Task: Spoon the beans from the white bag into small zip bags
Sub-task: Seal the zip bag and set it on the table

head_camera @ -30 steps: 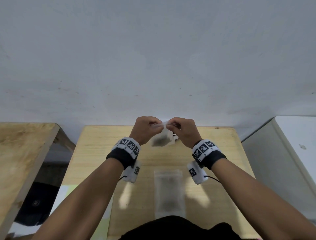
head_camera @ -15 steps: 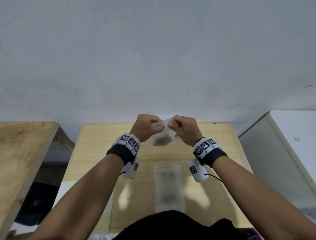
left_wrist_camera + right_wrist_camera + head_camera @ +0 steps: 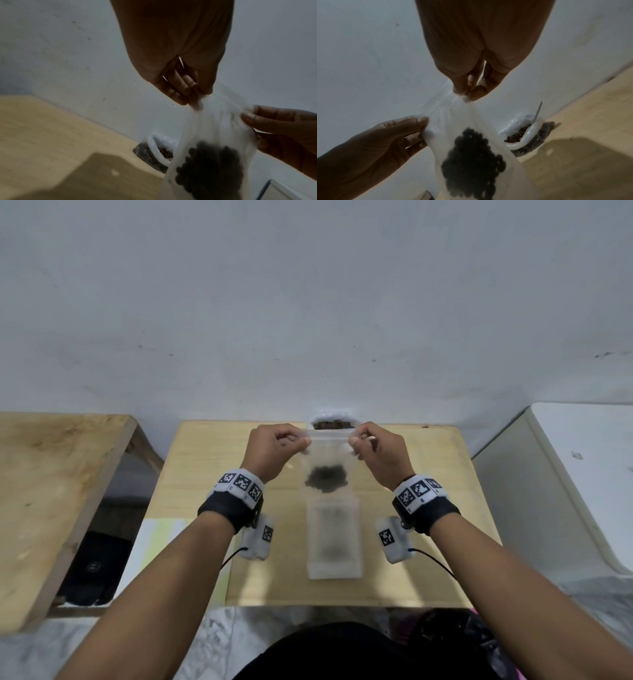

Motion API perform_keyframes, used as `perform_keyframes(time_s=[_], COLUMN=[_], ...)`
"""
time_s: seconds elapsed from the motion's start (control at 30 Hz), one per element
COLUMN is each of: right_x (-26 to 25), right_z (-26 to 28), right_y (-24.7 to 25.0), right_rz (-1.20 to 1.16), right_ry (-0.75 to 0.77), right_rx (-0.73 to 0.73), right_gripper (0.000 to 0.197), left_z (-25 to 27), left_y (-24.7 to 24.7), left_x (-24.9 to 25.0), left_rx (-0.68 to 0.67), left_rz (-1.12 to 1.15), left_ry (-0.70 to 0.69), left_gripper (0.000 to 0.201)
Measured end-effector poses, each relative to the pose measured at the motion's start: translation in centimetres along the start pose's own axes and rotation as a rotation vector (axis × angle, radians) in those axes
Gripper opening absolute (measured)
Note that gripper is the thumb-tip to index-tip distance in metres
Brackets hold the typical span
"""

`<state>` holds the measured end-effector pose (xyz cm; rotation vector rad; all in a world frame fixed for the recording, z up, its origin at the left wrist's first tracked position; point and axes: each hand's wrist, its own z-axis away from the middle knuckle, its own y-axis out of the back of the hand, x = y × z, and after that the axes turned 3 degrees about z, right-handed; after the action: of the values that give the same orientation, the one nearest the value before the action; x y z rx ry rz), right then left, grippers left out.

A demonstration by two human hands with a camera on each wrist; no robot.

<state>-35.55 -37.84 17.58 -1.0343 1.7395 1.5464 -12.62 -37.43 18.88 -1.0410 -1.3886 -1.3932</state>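
Note:
A small clear zip bag [image 3: 327,460] hangs in the air above the wooden table [image 3: 428,474], with dark beans [image 3: 327,479] pooled at its bottom. My left hand [image 3: 274,448] pinches its top left corner and my right hand [image 3: 376,451] pinches its top right corner. The wrist views show the same zip bag [image 3: 216,135] [image 3: 471,135] stretched between both hands. Behind it, against the wall, stands the open white bag [image 3: 331,419] of beans [image 3: 518,134], with a spoon handle [image 3: 538,111] sticking out. Another small zip bag [image 3: 334,539] lies flat on the table nearer to me.
A second wooden table [image 3: 51,474] stands at the left, with a dark object [image 3: 92,566] on the floor in the gap. A white surface [image 3: 582,474] borders the right side. The white wall [image 3: 308,302] rises right behind the table.
My hands have moved apart along the top of the zip bag, which now hangs flat and stretched. The white bag behind has come into sight.

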Motion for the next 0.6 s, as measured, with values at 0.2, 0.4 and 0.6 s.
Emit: perform_keyframes(time_s=[0.2,0.4,0.6], right_x=[-1.0,-0.9,3.8], right_z=[3.7,7.0,9.7], right_y=[-0.9,-2.8,-3.5], right_rz=[-0.145,-0.225,0.038], right_ry=[-0.046,-0.125,-0.266], right_rx=[-0.047,-0.131,-0.047], right_gripper=[0.011,0.008,0.007], left_z=[4.8,8.8,10.8], left_y=[-0.3,-0.5,1.3], left_x=[-1.0,-3.0,-6.6], left_rx=[0.103,0.146,0.206], left_rz=[0.206,0.270,0.243], left_ry=[0.069,0.127,0.232], left_gripper=[0.009,0.009,0.013])
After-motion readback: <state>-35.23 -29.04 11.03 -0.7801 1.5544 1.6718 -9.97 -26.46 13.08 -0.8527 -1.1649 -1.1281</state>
